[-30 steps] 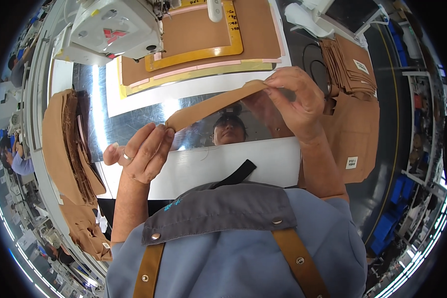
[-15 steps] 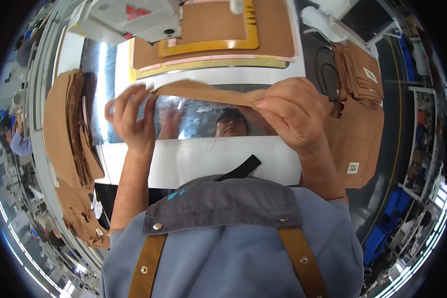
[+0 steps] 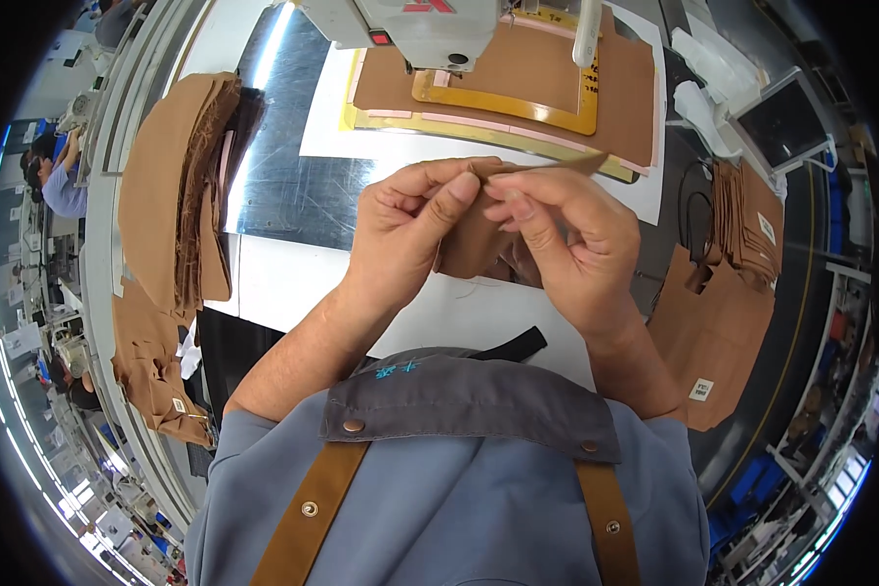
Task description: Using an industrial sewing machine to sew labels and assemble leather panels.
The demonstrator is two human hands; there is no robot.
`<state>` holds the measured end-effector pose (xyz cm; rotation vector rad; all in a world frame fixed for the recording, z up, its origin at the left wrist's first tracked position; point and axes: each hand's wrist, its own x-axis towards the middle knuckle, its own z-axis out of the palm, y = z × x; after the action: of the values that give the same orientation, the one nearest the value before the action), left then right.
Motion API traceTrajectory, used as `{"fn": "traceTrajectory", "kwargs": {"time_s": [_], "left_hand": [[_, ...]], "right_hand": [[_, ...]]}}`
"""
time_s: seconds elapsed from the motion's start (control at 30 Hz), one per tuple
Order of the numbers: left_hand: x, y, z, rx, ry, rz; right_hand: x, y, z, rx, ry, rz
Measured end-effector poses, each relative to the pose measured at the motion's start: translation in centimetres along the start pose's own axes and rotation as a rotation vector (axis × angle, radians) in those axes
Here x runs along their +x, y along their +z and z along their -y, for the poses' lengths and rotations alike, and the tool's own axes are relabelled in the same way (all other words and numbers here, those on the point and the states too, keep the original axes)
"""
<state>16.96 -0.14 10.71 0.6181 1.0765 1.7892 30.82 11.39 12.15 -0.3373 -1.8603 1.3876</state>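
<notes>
A brown fabric piece [image 3: 467, 244] is held up in front of my chest, folded, with one flap hanging down and a pointed end sticking out past my right fingers. My left hand [image 3: 400, 220] pinches its upper edge between thumb and fingers. Close beside it, my right hand [image 3: 586, 239] is closed, its thumb and fingertips at the same edge; its exact grip is partly hidden. Just beyond both hands lies a brown panel [image 3: 615, 88] with a yellow frame [image 3: 503, 109] on it, under a white sewing machine head [image 3: 430, 39].
Stacked brown fabric panels [image 3: 171, 186] stand at the left, above crumpled brown pieces [image 3: 151, 361]. More brown pieces [image 3: 742, 210] and a large brown panel [image 3: 718, 322] lie at the right. A screen [image 3: 781, 117] stands far right. Another person [image 3: 63, 181] sits far left.
The fabric piece was stretched wide between my hands; now my hands are close together and it is folded. My view has turned, shifting the table rightward.
</notes>
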Motion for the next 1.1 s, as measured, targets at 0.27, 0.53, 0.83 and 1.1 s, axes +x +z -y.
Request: {"fn": "traceTrajectory", "kwargs": {"time_s": [0.27, 0.53, 0.83, 1.1], "left_hand": [[0.1, -0.2, 0.3, -0.203, -0.179, -0.012], [0.9, -0.3, 0.0, 0.093, -0.023, -0.069], [1.2, 0.0, -0.5, 0.176, -0.006, -0.083], [1.2, -0.1, -1.1, 0.226, -0.03, -0.082]], "right_hand": [[2.5, -2.7, -0.4, -0.506, -0.263, 0.067], [1.9, -2.2, -1.4, -0.116, 0.035, 0.11], [2.8, -2.2, -2.0, 0.089, 0.289, 0.184], [2.9, -2.1, -1.9, 0.054, 0.222, 0.174]]}}
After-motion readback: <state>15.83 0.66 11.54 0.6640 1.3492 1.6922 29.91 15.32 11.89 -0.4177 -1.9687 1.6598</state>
